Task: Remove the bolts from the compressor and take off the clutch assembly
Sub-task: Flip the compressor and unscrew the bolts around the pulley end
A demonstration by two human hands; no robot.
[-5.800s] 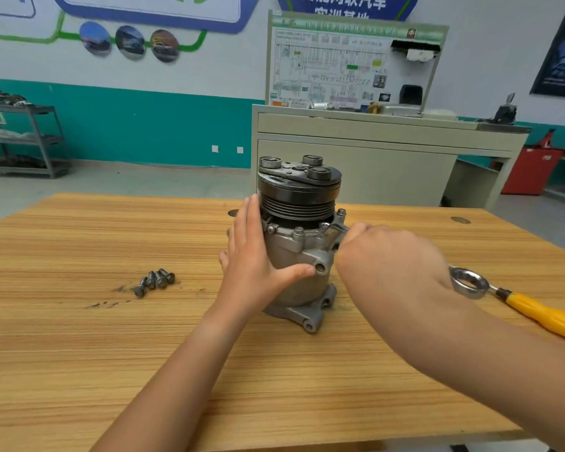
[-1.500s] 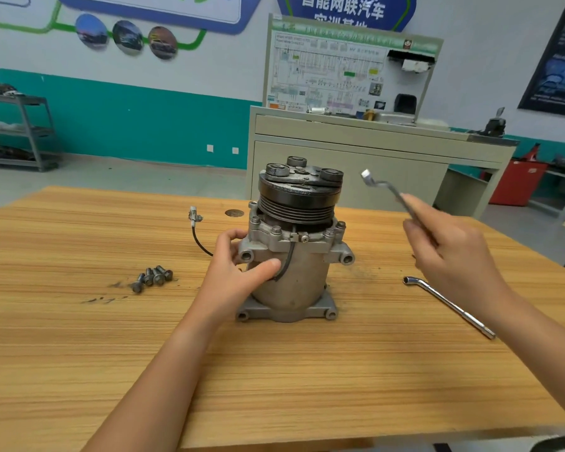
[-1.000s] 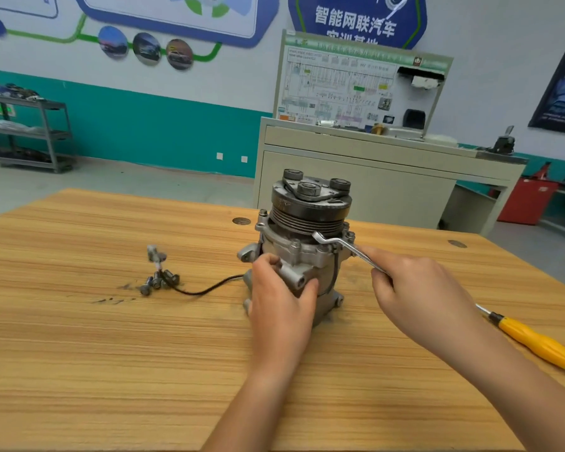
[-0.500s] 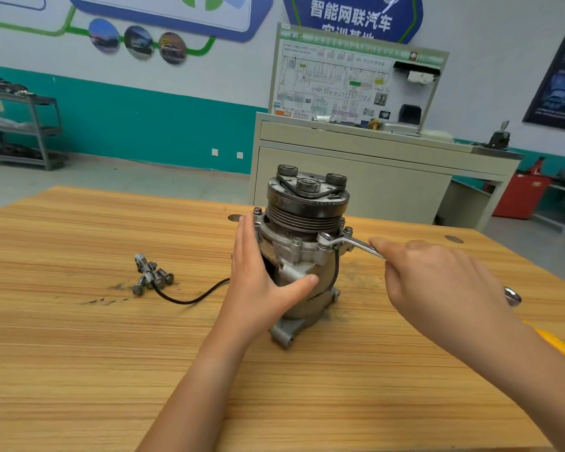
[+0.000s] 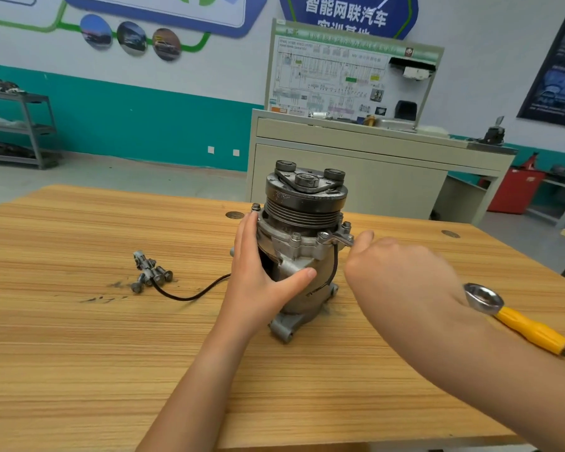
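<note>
Wrench [image 5: 338, 239], airborne 1.5 s ago, now sits on 1 flange bolt [image 5: 322, 237] of the compressor [image 5: 302, 259] upright mid-worktop [image 5: 79, 353], right hand [image 5: 398, 275] clamped on its handle, left hand [image 5: 261, 278] bracing the housing with fingers straight: loosening likely underway, clutch assembly [image 5: 305, 197] still on.

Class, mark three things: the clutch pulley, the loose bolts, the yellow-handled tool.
clutch pulley [image 5: 302, 216], head view, grooved side.
loose bolts [image 5: 159, 275], head view, middle of the pile.
yellow-handled tool [image 5: 530, 331], head view, yellow handle.

Motion blur softens the right hand [image 5: 402, 275], which covers most of the wrench [image 5: 338, 239].
</note>
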